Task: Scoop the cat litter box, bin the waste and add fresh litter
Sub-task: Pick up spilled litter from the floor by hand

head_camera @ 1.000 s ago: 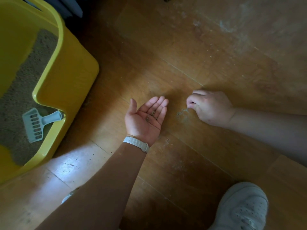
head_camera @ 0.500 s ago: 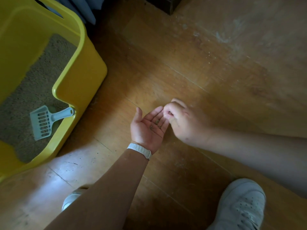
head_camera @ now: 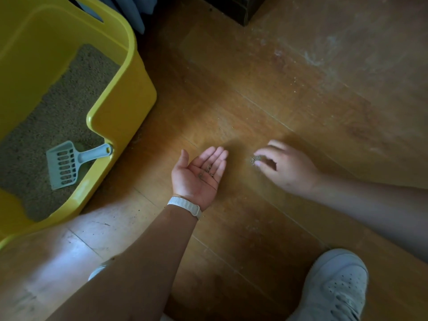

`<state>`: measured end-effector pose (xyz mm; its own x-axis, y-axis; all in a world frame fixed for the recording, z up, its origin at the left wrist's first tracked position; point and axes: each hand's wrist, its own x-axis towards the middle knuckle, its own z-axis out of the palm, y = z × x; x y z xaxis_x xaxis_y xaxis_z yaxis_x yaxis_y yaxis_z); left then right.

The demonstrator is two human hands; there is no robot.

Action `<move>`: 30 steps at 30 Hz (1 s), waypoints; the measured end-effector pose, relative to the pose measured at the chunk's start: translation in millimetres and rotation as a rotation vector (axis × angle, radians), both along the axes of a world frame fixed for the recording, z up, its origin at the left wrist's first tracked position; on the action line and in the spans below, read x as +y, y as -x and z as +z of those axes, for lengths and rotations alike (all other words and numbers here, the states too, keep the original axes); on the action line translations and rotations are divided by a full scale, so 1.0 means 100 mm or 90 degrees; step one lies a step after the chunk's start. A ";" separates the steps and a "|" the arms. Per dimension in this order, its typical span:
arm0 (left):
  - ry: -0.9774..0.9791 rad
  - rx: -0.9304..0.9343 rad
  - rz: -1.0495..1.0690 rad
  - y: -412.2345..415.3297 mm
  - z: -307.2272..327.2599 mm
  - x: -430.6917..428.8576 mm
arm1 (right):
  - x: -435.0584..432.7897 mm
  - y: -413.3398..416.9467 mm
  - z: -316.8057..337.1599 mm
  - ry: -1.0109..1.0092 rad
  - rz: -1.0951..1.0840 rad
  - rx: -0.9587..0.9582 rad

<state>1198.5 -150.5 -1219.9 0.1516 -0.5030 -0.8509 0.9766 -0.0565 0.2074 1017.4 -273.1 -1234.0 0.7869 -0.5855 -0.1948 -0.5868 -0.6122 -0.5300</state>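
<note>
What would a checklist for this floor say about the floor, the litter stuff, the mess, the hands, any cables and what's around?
Surface: wooden floor, with dusty smears and stray specks.
Job's things: yellow litter box holds litter; grey scoop lies in it, handle against the rim.
Clutter: small pile of spilled litter on the floor.
Hands: left hand is palm up and open, with a few grains on it; right hand has its fingertips at the pile, grip too blurred to tell.
Cables: nothing seen.
Surroundings: white shoe, white wristband, dark furniture, blue-grey fabric.
</note>
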 end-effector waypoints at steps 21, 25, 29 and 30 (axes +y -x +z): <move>-0.010 -0.006 -0.021 0.10 -0.02 -0.16 | -0.07 -0.05 -0.30 0.018 0.032 -0.056; -0.006 -0.006 -0.024 0.11 -0.04 -0.18 | -0.14 -0.08 -0.28 0.068 0.129 -0.047; -0.003 -0.008 -0.027 0.12 -0.05 -0.18 | -0.16 -0.12 -0.24 0.093 0.186 0.032; -0.002 -0.007 -0.026 0.12 -0.05 -0.18 | -0.16 -0.13 -0.24 0.086 0.195 0.053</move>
